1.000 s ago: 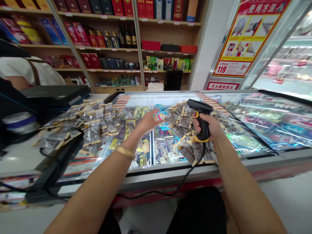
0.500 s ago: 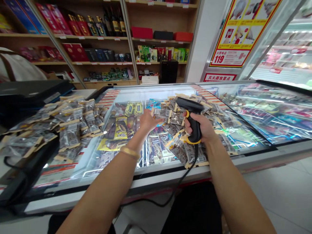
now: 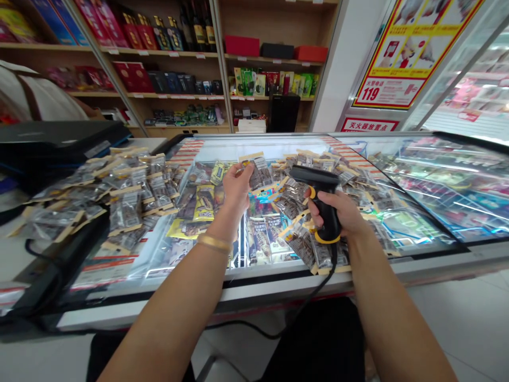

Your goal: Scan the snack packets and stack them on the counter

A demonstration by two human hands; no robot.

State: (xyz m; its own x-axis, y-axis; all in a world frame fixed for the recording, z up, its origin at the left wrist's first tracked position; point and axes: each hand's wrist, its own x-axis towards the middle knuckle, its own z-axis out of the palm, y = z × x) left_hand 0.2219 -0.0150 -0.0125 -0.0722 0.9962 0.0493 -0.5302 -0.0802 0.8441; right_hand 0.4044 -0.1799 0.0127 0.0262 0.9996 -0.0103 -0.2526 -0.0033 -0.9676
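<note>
Over freezer glass [image 3: 226,152], left fingers [image 3: 247,171] pinched on a packet [image 3: 261,173], right fingers [image 3: 314,211] curled round a scanner [image 3: 328,216].

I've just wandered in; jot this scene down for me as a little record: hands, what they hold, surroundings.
Left hand: pinches a small packet
Right hand: grips a black-and-yellow handheld scanner
Wristwear: gold-coloured bangle, left wrist
Work surface: glass-topped case, packaged goods visible beneath the glass
Loose packets: left pile and right pile; the scanner is over the right one
Background: shelves with bottles and boxes
Unclear: the packets' small print
</note>
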